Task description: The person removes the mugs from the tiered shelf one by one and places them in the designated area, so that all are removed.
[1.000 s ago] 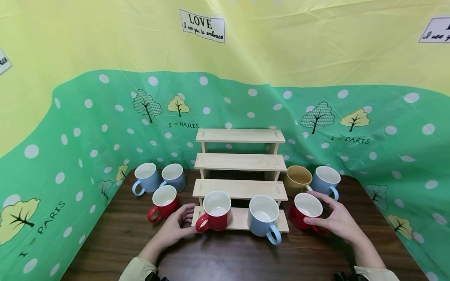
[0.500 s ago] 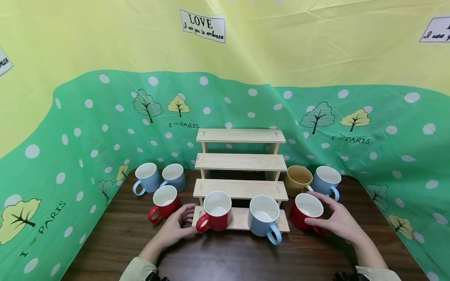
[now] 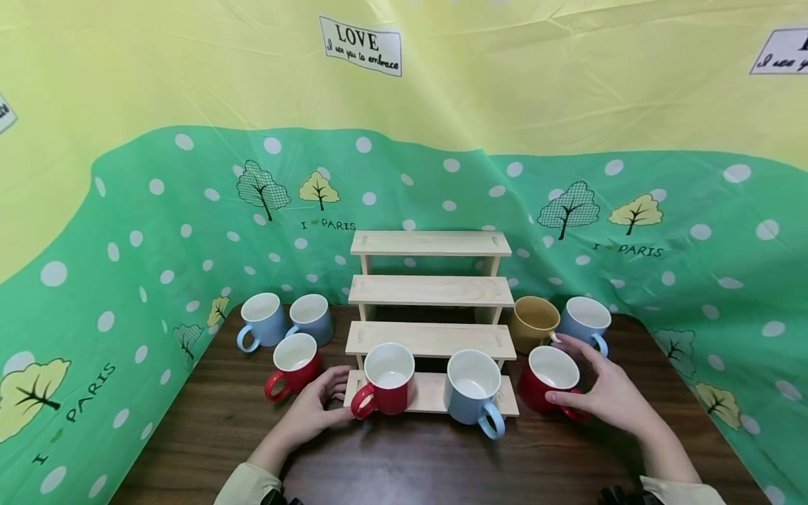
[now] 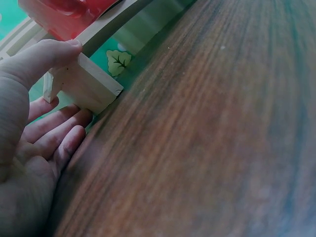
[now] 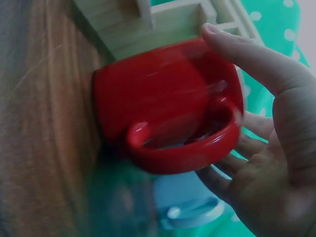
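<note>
In the head view my left hand (image 3: 309,410) holds the left end of the lowest step of a pale wooden tiered shelf (image 3: 431,339). Its thumb lies on the board's corner in the left wrist view, the fingers beside the side panel. On that step stand a red mug (image 3: 389,379) and a light blue mug (image 3: 473,387), white inside. My right hand (image 3: 609,389) spreads around another red mug (image 3: 548,382) right of the shelf. Thumb and rim meet; the forefinger reaches past the far rim, seemingly apart from it. In the right wrist view, other fingers are partly hidden behind the mug's handle (image 5: 187,153).
Left of the shelf stand two blue mugs (image 3: 264,321) and a red mug (image 3: 295,365). A mustard mug (image 3: 533,326) and a blue mug (image 3: 585,322) are close behind the right hand. A patterned cloth (image 3: 442,189) hangs behind the brown table (image 3: 404,463).
The right forefinger has lifted slightly, away from the far rim of the red mug. My left hand, the shelf and the mugs keep their places.
</note>
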`<state>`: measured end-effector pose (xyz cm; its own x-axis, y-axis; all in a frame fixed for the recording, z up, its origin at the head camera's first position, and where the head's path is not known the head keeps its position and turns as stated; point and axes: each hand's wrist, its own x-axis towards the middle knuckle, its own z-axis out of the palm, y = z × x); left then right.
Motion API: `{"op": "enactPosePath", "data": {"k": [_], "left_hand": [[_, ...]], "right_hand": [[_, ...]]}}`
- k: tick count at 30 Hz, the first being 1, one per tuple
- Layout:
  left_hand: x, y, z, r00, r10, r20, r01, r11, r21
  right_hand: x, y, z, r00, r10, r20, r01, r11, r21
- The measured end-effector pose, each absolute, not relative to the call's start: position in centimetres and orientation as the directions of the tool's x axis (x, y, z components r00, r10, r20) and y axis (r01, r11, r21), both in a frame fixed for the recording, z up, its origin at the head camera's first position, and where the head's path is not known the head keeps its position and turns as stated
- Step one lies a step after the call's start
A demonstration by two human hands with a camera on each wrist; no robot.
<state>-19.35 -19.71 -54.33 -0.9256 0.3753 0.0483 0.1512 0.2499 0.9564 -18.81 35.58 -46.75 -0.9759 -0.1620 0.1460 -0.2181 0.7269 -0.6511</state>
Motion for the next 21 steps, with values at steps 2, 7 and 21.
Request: {"op": "enactPosePath", "data": {"k": [2,7,21], "left_hand": [[-19.3,-19.7,-54.3,-0.926,0.374,0.046,0.148,0.249,0.957],[-19.3,-19.7,-54.2,-0.929,0.367,0.043,0.144,0.251,0.957],[-19.2,-19.6,-54.2,-0.934,0.357,0.024,0.126,0.267,0.955]], "right_hand": [[-18.6,35.2,-46.1,-0.962,-0.162,0.219,-0.266,0.733,-0.626],[-18.0,33.9,-44.7,-0.941,-0.138,0.309,-0.307,0.731,-0.609],[-16.1,28.5,-42.4,-0.959,-0.05,0.28,-0.23,0.713,-0.662]]}}
